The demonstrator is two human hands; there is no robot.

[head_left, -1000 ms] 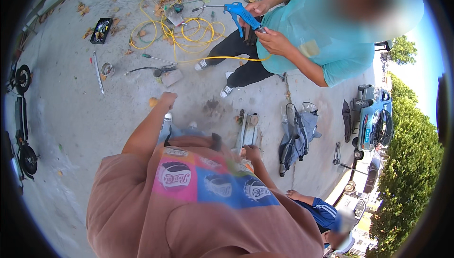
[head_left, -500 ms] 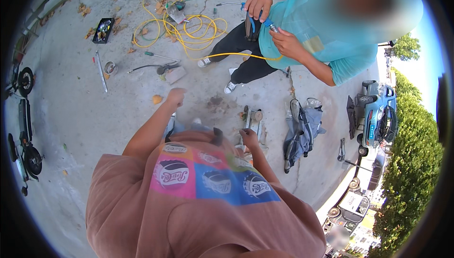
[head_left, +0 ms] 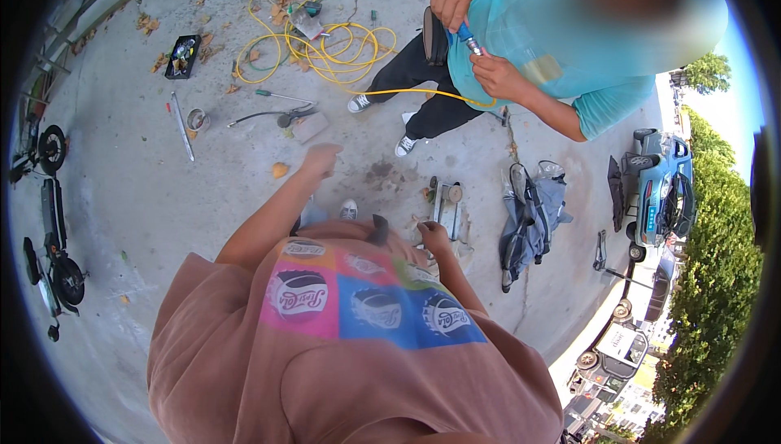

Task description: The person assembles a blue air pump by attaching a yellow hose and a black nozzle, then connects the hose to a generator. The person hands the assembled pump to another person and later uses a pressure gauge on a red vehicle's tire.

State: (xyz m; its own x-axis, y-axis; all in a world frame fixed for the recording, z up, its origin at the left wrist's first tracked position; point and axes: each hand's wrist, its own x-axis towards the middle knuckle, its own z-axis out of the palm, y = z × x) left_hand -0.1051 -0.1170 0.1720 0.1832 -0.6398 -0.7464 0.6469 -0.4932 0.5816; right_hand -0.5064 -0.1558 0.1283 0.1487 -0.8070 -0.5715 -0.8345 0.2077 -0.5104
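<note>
My left hand hangs out in front of me over the concrete, slightly blurred, a finger stretched to the right; nothing shows in it. Nearest to it lie a tool with a round dark head and black hose and a pale flat block. My right hand is at my waist with fingers curled, pinching something small and dark that I cannot make out. Just beyond it stands a metal floor jack. Across from me a person in a turquoise shirt holds a blue air blow gun at its metal coupling.
A yellow air hose lies in loops and runs to that person. On the ground are a black tray of small parts, a metal bar, a tin can and grey bundled cloth. Scooters stand left; a blue car right.
My left hand has swung a little right and up. The view has shifted slightly. The other person's blow gun has turned, its nozzle now mostly hidden by the hand.
</note>
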